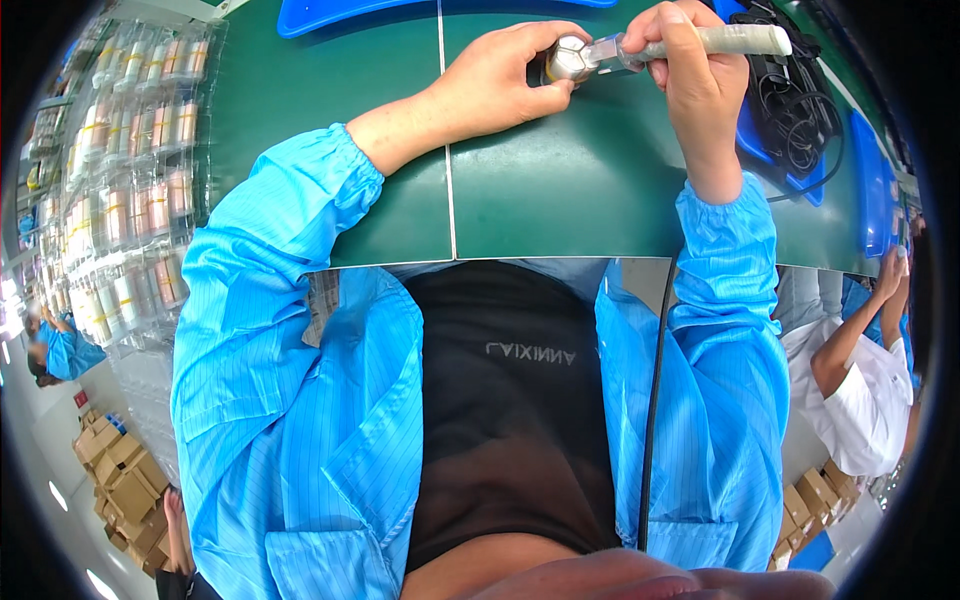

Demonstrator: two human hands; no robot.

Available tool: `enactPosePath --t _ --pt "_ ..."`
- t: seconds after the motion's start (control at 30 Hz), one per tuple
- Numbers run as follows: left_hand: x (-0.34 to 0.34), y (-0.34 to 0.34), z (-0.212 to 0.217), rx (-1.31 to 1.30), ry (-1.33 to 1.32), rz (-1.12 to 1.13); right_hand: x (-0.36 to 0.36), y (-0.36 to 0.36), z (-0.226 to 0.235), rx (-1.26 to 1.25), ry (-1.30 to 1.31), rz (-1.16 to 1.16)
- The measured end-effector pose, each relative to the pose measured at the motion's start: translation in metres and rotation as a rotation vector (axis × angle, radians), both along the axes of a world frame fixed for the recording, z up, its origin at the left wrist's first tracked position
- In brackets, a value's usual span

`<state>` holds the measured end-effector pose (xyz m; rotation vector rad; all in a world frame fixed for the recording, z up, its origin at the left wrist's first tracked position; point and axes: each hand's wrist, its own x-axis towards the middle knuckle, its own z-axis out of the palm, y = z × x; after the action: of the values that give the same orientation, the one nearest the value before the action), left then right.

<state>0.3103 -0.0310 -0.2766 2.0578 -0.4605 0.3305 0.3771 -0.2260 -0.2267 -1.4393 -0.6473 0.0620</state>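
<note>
My left hand point(507, 80) curves its thumb and forefinger around a small round silver metal piece point(569, 62) with lines across its top. In my right hand point(698, 82) is a tool with a thick off-white handle point(748, 40), gripped like a pen. The tool's shiny flat front part point(606, 52) reaches leftward and meets the metal piece or lies right beside it; its tip is too small to make out. Both hands are over the far part of the green table point(540, 200).
Black cables and devices point(795, 115) lie in a blue tray at the right, with another blue tray point(872, 185) beyond. A blue tray point(345, 12) sits at the far edge. Stacked clear packs point(130, 150) of bundled parts stand left. A person in white point(850, 400) works at right.
</note>
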Motion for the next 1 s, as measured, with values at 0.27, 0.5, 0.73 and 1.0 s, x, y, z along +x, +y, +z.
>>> enactPosePath --t 0.27,0.5,0.73,1.0 --pt "0.003 -0.007 -0.002 0.054 -0.006 0.01 0.02 0.016 -0.035 0.463 0.012 0.258" --pt "0.003 -0.004 0.002 0.013 0.007 -0.02 0.003 -0.002 -0.008 0.025 -0.039 -0.006" --pt "0.003 0.007 0.006 -0.158 0.177 -0.097 0.012 -0.004 -0.005 0.029 -0.078 -0.064" --pt "0.006 0.027 0.012 -1.02 0.786 -0.48 0.028 -0.003 -0.02 0.113 0.003 -0.185"
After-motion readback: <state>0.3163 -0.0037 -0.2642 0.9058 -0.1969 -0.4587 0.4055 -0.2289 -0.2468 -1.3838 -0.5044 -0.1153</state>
